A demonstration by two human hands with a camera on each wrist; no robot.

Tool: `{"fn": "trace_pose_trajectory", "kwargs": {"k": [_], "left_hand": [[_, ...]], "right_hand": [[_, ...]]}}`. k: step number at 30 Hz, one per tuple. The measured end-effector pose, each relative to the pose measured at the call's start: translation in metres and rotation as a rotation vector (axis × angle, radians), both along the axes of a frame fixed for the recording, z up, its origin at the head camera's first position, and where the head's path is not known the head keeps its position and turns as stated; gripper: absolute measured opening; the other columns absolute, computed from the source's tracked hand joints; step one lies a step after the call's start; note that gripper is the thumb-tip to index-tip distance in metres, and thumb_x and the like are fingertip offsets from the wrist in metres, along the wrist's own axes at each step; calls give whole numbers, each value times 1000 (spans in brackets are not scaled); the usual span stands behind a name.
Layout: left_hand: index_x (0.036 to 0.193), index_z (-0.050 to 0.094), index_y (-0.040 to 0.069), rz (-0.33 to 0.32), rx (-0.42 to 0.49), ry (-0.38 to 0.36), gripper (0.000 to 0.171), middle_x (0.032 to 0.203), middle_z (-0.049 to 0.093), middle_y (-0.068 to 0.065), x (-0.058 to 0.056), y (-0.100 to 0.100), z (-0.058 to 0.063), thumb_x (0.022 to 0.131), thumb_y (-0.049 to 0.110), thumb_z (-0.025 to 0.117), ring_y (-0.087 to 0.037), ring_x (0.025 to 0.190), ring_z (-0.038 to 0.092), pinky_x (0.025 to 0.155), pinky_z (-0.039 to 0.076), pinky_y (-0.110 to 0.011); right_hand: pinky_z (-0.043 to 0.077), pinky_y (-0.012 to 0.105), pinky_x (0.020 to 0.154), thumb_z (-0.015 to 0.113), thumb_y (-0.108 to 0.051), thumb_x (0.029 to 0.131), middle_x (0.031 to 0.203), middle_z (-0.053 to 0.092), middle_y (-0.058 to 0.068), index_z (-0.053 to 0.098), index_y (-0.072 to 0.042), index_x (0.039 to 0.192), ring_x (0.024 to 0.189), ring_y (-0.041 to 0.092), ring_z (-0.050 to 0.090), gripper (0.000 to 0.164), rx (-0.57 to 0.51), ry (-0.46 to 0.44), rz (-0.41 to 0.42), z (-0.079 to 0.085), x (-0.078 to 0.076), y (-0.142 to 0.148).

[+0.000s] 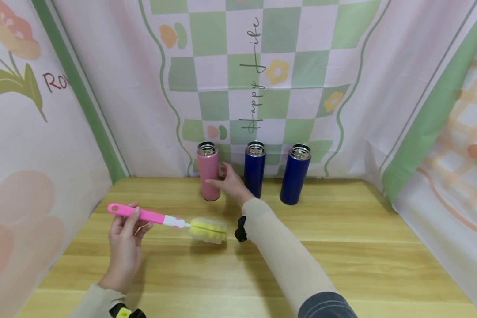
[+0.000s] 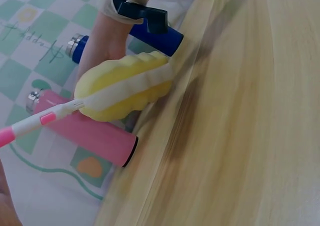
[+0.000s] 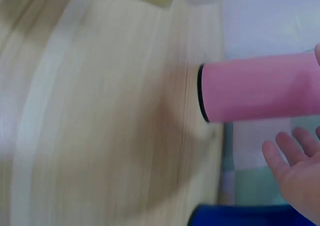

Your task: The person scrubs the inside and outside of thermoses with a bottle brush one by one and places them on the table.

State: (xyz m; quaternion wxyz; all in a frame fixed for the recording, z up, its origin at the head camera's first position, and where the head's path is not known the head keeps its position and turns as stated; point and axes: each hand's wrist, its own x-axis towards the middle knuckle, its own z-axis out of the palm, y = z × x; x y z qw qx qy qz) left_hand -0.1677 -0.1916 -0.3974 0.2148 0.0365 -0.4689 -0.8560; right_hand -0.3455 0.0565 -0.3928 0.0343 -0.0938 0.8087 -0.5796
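Observation:
My left hand [image 1: 126, 240] grips the pink handle of a bottle brush [image 1: 153, 215], held slantwise above the table. Its yellow and white sponge head [image 2: 127, 86] points to the right. At the left of the row, a pink bottle [image 1: 209, 176] stands upright without a lid. Beside it is my right hand [image 1: 233, 185], its thumb in front of the bottle and its fingers spread at the right side. In the right wrist view a gap shows between these fingers [image 3: 274, 158] and the pink bottle [image 3: 260, 88]; whether the thumb touches it cannot be told.
Two dark blue bottles, a middle one [image 1: 255, 165] partly behind my right hand and a right one [image 1: 296, 176], stand upright and lidless on the wooden table [image 1: 361, 247]. A checked cloth [image 1: 262, 66] hangs behind the table's back edge.

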Motion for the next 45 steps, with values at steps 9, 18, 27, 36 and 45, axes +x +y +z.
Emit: {"fn": "trace_pose_trajectory", "kwargs": {"k": [9, 18, 27, 36, 45], "left_hand": [[112, 63, 7, -6, 39, -4, 12, 90, 64, -3, 2, -5, 2, 101, 11, 62, -12, 75, 65, 66, 61, -21], [109, 65, 9, 2, 39, 6, 9, 87, 63, -2, 3, -6, 0, 102, 10, 59, -11, 71, 65, 63, 61, -20], [110, 63, 8, 0, 31, -1, 9, 88, 63, -2, 3, -6, 1, 102, 11, 60, -12, 73, 65, 65, 61, -20], [113, 62, 7, -10, 20, -7, 13, 91, 64, -3, 4, -5, 7, 101, 13, 62, -12, 76, 64, 70, 61, -21], [115, 60, 6, -16, 17, -2, 15, 91, 64, -3, 5, -4, 11, 102, 14, 61, -13, 78, 64, 74, 62, -22]], "right_hand": [[42, 43, 113, 79, -17, 88, 145, 49, 16, 30, -6, 153, 131, 29, 50, 82, -101, 153, -30, 1, -4, -27], [45, 43, 110, 78, -27, 89, 141, 50, 19, 40, -2, 145, 128, 32, 50, 72, 61, 145, -184, 0, 1, -24], [48, 43, 108, 83, -31, 85, 141, 52, 12, 35, -11, 145, 126, 27, 53, 79, -72, 82, -94, -2, 7, -12], [53, 47, 99, 81, -43, 85, 129, 59, 7, 41, -21, 142, 115, 24, 59, 74, 38, 107, 16, 9, 23, 13], [55, 46, 95, 79, -53, 83, 124, 62, 4, 40, -26, 144, 111, 21, 61, 77, 146, 133, 119, 12, 33, 43]]}}
